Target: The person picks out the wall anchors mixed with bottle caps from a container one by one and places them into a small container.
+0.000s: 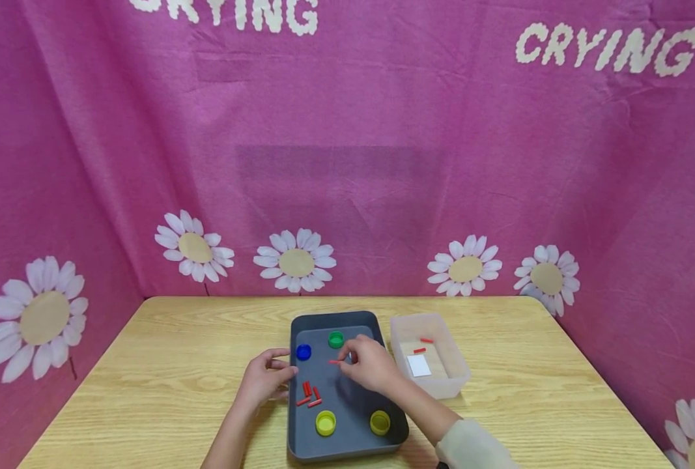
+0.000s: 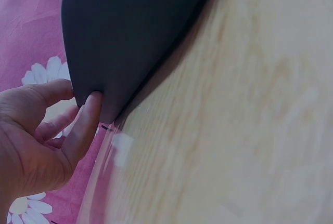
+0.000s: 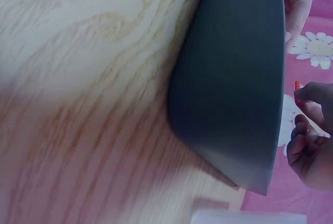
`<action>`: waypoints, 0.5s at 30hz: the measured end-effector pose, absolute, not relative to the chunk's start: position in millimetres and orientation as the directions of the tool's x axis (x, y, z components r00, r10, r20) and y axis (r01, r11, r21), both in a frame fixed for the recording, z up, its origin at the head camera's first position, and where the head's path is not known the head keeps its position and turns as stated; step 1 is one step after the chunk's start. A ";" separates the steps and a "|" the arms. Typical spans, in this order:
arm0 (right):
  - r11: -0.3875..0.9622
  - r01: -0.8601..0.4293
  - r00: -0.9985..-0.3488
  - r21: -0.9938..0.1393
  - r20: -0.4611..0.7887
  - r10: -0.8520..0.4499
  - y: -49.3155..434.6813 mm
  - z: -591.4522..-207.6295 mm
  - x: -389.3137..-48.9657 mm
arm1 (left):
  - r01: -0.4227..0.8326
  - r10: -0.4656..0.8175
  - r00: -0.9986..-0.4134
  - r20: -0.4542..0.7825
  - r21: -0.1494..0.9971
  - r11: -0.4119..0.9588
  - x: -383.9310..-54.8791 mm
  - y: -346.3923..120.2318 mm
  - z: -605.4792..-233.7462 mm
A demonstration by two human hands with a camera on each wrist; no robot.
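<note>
Over the dark grey tray [image 1: 347, 449], my right hand [image 1: 370, 365] pinches a thin red stick [image 1: 334, 361] between thumb and fingers. The same red stick [image 3: 297, 84] shows at the fingertips in the right wrist view, past the tray's rim. My left hand [image 1: 262, 378] holds the tray's left edge; in the left wrist view one fingertip of that hand [image 2: 47, 146] lies against the outer wall. Inside the tray, several red sticks [image 1: 308, 389] lie loosely grouped at the left. A green cap [image 1: 336, 339] and a blue cap [image 1: 303, 352] sit toward the back, two yellow caps [image 1: 326, 423] at the front.
Right of the tray stands a translucent plastic box [image 1: 455, 384] with two red sticks [image 1: 420, 350] and a white square piece [image 1: 419, 365] inside. Both containers rest on a wooden table [image 1: 177, 378]. A pink curtain [image 1: 347, 163] with daisies hangs behind and around it.
</note>
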State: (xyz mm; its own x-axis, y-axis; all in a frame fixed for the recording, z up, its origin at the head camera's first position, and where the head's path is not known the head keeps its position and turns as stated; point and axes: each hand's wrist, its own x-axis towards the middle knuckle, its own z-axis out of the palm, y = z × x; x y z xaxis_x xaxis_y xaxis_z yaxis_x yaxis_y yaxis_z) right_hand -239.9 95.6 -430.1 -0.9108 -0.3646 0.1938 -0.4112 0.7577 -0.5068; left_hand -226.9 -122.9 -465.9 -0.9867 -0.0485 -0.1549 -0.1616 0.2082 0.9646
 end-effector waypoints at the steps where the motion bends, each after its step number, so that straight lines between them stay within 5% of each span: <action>1: 0.757 -0.411 -0.911 -0.507 0.197 -0.363 96.5 -430.0 -240.0 | -0.162 -0.049 -0.987 -0.156 0.964 0.209 -226.9 -122.7 -466.0; 15: 0.741 -0.435 -0.900 -0.511 0.257 -0.352 110.4 -417.3 -241.1 | -0.170 -0.050 -0.985 -0.163 0.962 0.215 -226.9 -123.4 -465.3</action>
State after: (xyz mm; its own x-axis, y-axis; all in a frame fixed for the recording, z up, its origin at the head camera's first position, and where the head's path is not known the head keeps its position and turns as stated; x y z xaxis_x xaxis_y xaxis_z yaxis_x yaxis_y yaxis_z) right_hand -241.1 110.4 -417.3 -0.9003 -0.3515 0.2568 -0.4352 0.7412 -0.5111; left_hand -226.9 -123.4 -465.3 -0.9853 -0.0501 -0.1633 -0.1703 0.2152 0.9616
